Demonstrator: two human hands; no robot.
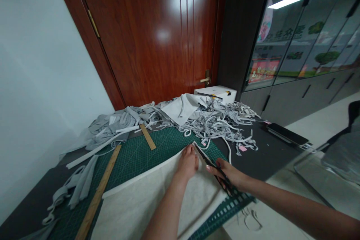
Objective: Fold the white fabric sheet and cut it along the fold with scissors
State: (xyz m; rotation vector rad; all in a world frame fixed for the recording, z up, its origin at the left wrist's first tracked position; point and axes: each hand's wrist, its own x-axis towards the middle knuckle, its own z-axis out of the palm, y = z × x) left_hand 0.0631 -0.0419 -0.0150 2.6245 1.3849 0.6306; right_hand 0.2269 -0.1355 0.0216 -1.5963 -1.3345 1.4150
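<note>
A large piece of cream fabric [135, 202] lies over the green cutting mat [165, 138]. My left hand [189, 161] presses down on the fabric near its far corner, fingers bent and close together. In my right hand [227, 174] is a pair of black scissors [208, 161], fingers wrapped round the handles. The blades point away from me along the fabric's right edge, and their tips reach the far corner beside my left fingertips. Whether the blades are closed on the cloth is hard to make out.
A long wooden ruler [98, 195] lies left of the fabric, a shorter wooden ruler [147, 137] beyond it. Heaped grey and white fabric scraps [222, 120] cover the table's back, before a white box [219, 93]. A dark flat device [287, 135] sits at the right edge.
</note>
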